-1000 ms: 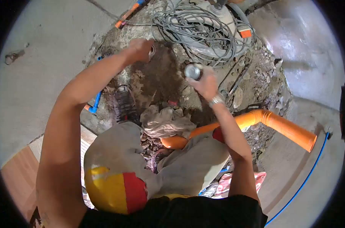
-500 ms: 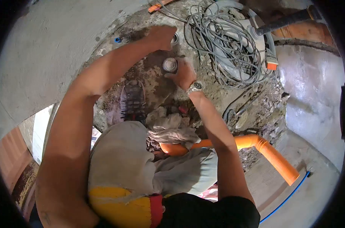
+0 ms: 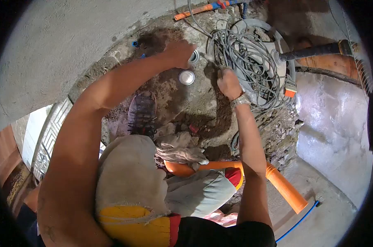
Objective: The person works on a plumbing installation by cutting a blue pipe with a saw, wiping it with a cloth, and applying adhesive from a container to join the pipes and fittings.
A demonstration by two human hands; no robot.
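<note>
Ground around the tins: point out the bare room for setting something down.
Bare: the grey concrete beyond the left forearm, and a rough dirt patch bordered by the near tin, right hand and rag. Crowded: the cable coil and the spot where the two tins nearly meet.

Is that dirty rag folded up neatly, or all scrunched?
Scrunched: the rag lies in a bunched, creased heap beside the orange pipe.
</note>
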